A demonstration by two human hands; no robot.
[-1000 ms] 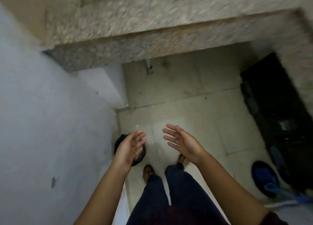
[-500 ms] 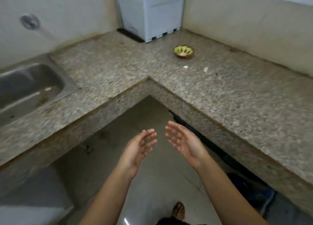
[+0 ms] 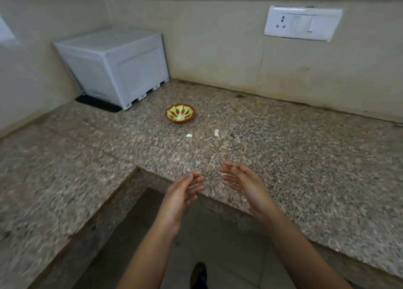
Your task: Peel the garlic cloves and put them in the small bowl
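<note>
A small brown bowl (image 3: 189,117) with a green and red pattern stands on the granite counter (image 3: 283,158) near the corner, with a pale piece inside it. Two whitish garlic cloves lie in front of it: one clove (image 3: 189,135) to the left and another clove (image 3: 216,133) to the right. My left hand (image 3: 182,194) and my right hand (image 3: 244,184) hover side by side over the counter's front edge, palms facing each other, fingers straight, holding nothing. Both hands are well short of the cloves.
A white plastic box (image 3: 115,66) sits on a black mat in the counter's far left corner. A white wall socket panel (image 3: 302,22) is mounted at the upper right. The counter is L-shaped, with tiled floor (image 3: 218,245) and my foot below.
My view has swung up from the floor to the counter corner and closer to the bowl. Both hands stay empty, now raised over the counter edge.
</note>
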